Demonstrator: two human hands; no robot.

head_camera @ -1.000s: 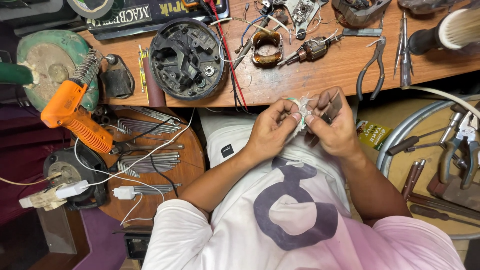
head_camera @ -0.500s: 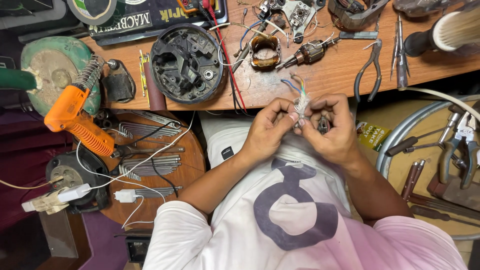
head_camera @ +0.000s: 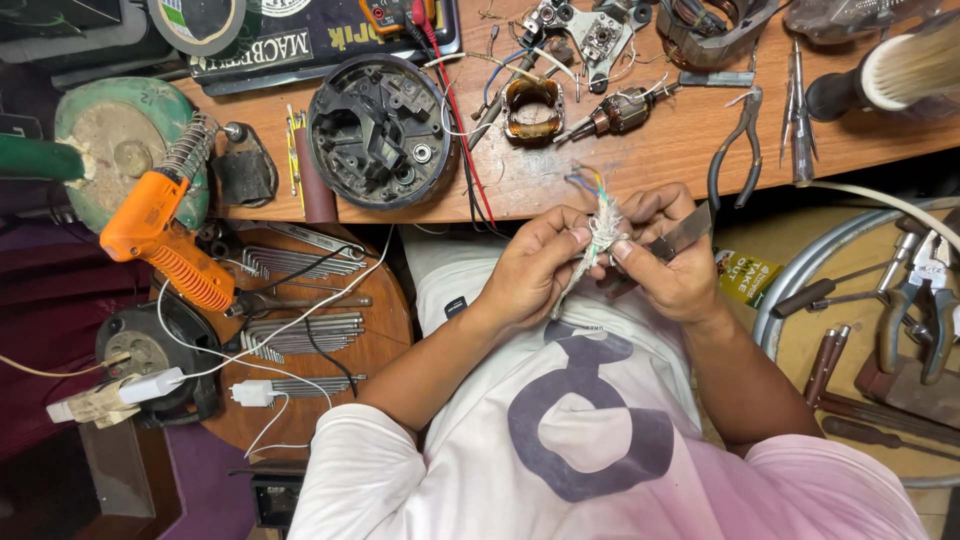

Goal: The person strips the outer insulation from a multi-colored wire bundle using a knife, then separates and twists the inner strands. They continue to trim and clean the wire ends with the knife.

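My left hand [head_camera: 535, 268] pinches a pale fibrous sleeve of a wire bundle [head_camera: 603, 228], from whose top thin coloured wires fan out. My right hand [head_camera: 668, 262] meets it from the other side, its fingers on the same bundle, and it also holds a flat metal blade [head_camera: 684, 232] that juts out to the right. Both hands hover just in front of the wooden workbench [head_camera: 670, 150], above my lap. The lower part of the bundle hangs down behind my left palm.
On the bench lie a round black motor housing [head_camera: 380, 132], a copper-wound stator [head_camera: 533, 108], an armature [head_camera: 620, 112], pliers [head_camera: 738, 148] and a brush [head_camera: 900, 72]. An orange soldering gun [head_camera: 160, 235] rests left, above a round stool with wrenches [head_camera: 300, 335]. More pliers [head_camera: 915, 300] sit right.
Both hands have shifted the bundle slightly upward and turned it; the coloured wire ends now stick up clearly and the blade points out to the right.
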